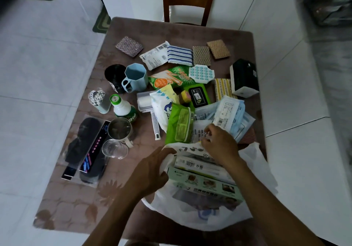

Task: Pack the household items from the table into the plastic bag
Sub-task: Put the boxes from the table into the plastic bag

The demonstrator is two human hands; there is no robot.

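Observation:
A white plastic bag lies open at the near edge of the brown table. Inside it rest a light green box and a white carton. My left hand grips the bag's left rim. My right hand pinches the bag's far rim beside a white printed packet. Just beyond lie a green wipes pack, a face mask pack and a white and blue wipes pack.
To the left stand a glass, a steel mug, a green-capped bottle, a blue mug and a black cup. A tissue box and sponges sit farther back. A wooden chair faces the table.

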